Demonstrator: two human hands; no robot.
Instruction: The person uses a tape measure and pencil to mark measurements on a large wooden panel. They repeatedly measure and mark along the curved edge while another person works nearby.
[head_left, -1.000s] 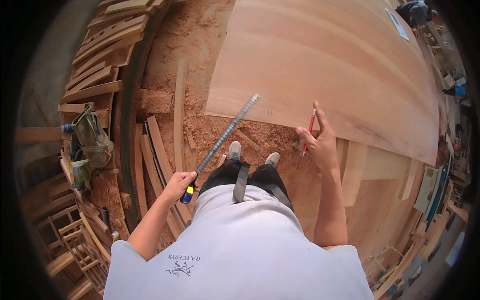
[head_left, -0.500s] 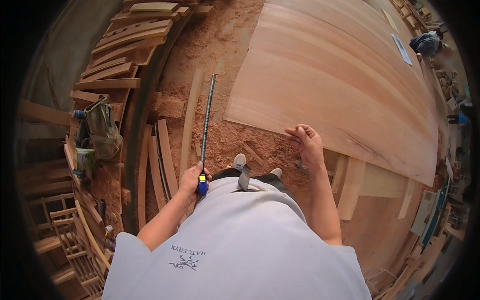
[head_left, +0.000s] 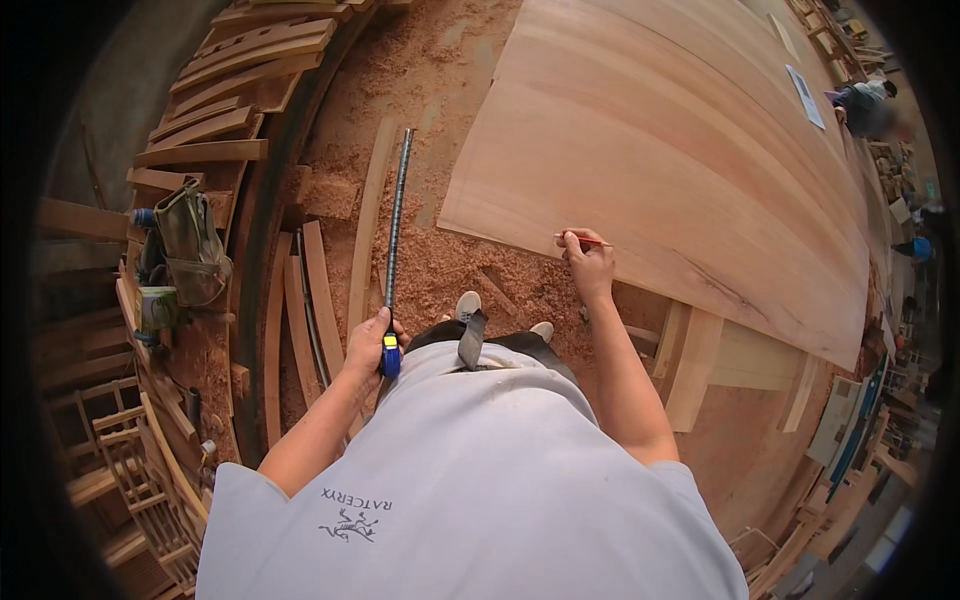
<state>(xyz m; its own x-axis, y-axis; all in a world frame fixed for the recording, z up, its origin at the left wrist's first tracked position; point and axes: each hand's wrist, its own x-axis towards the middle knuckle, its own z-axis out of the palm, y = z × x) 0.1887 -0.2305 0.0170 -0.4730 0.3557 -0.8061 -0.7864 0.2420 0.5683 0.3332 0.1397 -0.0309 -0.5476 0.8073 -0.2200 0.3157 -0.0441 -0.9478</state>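
Observation:
My left hand [head_left: 372, 347] is closed around a blue and yellow tape measure [head_left: 391, 356] beside my waist. Its dark blade [head_left: 398, 220] sticks out, pointing away from me over the shavings. A slim red pencil [head_left: 590, 240] is pinched in my right hand [head_left: 588, 262], lying crosswise in the fingers. That hand hovers over the near edge of a large reddish-brown wood sheet [head_left: 650, 170]; whether it touches the surface I cannot tell.
Sawdust and shavings [head_left: 450, 275] cover the floor around my shoes. Long boards [head_left: 370, 220] lie left of the tape blade. A canvas bag [head_left: 195, 245] rests by stacked wood strips [head_left: 250, 75]. Lighter planks [head_left: 695, 370] show below the sheet. Another person [head_left: 865, 105] is at the far right.
The pencil has come into plain view as my right hand turned and shifted slightly left and away from me. My left hand and the tape measure moved slightly left in the picture.

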